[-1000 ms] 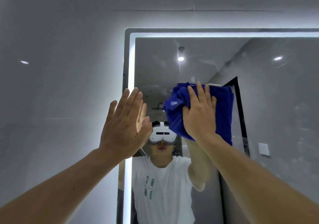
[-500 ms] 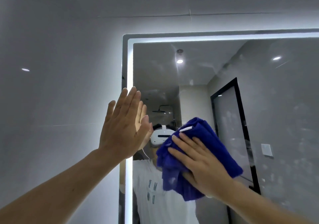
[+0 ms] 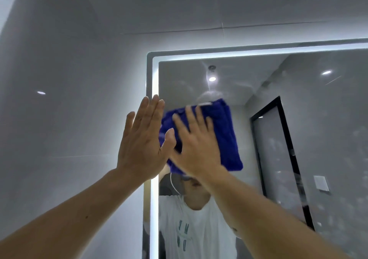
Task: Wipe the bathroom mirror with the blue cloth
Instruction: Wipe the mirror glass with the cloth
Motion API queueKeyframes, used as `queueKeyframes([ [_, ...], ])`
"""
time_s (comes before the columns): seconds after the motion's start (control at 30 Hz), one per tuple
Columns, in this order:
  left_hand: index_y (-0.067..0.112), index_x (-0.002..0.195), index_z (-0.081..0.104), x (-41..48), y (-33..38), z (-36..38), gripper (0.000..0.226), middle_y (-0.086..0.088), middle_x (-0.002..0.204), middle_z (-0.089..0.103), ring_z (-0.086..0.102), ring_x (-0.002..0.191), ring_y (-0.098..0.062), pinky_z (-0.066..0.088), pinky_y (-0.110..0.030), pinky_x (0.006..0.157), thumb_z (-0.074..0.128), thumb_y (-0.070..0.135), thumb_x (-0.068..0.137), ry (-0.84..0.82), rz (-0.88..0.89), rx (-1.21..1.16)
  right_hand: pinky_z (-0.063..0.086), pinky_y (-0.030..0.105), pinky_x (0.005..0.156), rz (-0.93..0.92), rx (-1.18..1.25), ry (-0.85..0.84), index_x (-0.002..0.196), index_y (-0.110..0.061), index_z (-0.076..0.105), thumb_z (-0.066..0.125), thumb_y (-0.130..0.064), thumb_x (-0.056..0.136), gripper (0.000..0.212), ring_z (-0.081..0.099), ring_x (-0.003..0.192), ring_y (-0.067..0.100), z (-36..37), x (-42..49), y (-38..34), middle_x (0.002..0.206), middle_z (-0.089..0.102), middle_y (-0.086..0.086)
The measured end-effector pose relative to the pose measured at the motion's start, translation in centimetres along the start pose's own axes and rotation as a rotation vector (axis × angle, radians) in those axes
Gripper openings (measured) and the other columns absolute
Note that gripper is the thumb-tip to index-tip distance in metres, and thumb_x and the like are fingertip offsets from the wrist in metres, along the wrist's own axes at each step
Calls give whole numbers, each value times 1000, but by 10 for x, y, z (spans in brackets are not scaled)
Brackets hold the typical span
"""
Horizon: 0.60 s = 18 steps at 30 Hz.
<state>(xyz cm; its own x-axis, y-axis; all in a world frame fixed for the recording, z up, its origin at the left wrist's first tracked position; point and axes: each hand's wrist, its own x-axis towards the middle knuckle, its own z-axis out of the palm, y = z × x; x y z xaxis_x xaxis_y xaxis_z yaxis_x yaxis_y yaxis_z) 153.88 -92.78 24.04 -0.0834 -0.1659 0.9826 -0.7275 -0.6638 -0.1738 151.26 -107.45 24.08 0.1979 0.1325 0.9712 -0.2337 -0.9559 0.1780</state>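
Blue cloth (image 3: 225, 137) lies flat against the mirror (image 3: 298, 119), pressed by the right hand (image 3: 197, 149), fingers straight and spread. Left hand (image 3: 142, 141) rests flat-fingered at the mirror's lit left edge.

Right hand (image 3: 196, 147) flat, fingers spread, pressing the blue cloth (image 3: 227, 137) against the mirror (image 3: 310, 103), while just beside its thumb the left hand (image 3: 142, 141) stands open and upright at the mirror's lit left edge (image 3: 155, 79).

One mirror (image 3: 298, 139) (lit border), one blue cloth (image 3: 227, 139), two hands: left hand (image 3: 141, 141), right hand (image 3: 197, 145); one wall switch plate (image 3: 321, 183) in reflection.
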Motion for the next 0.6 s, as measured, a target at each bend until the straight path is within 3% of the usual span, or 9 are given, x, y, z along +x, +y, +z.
queueKeyframes([
  [0.1, 21, 157, 15, -2, -1, 1, 67, 7, 163, 4, -5, 149, -8, -13, -27, 118, 17, 53, 98, -1, -14, 18, 9, 53, 118, -129, -38, -88, 150, -26, 26, 33, -78, 82, 86, 7, 148, 30, 6, -36, -2, 160, 16, 7],
  [0.27, 19, 156, 20, -8, 1, -1, 64, 6, 162, 8, -3, 149, -8, -15, -24, 117, 24, 48, 99, -12, 6, 18, 3, 55, 117, -285, -130, -100, 150, -34, 26, 32, -73, 90, 72, 5, 148, 30, 1, -73, 39, 160, 17, 1],
  [0.47, 19, 155, 19, -7, -1, -7, 65, 5, 162, 7, -2, 149, -10, -14, -26, 117, 27, 46, 97, -7, 19, 5, 3, 56, 117, -185, -121, -36, 150, -35, 26, 29, -61, 95, 60, 5, 148, 32, -4, -54, 68, 160, 19, 3],
  [0.6, 18, 155, 20, -2, -6, -15, 64, 3, 162, 10, 1, 150, -12, -7, -32, 119, 27, 47, 98, 20, 31, -6, -1, 56, 115, 106, -116, 27, 151, -31, 17, 22, -54, 97, 60, 0, 147, 37, -9, 4, 63, 160, 14, 8],
])
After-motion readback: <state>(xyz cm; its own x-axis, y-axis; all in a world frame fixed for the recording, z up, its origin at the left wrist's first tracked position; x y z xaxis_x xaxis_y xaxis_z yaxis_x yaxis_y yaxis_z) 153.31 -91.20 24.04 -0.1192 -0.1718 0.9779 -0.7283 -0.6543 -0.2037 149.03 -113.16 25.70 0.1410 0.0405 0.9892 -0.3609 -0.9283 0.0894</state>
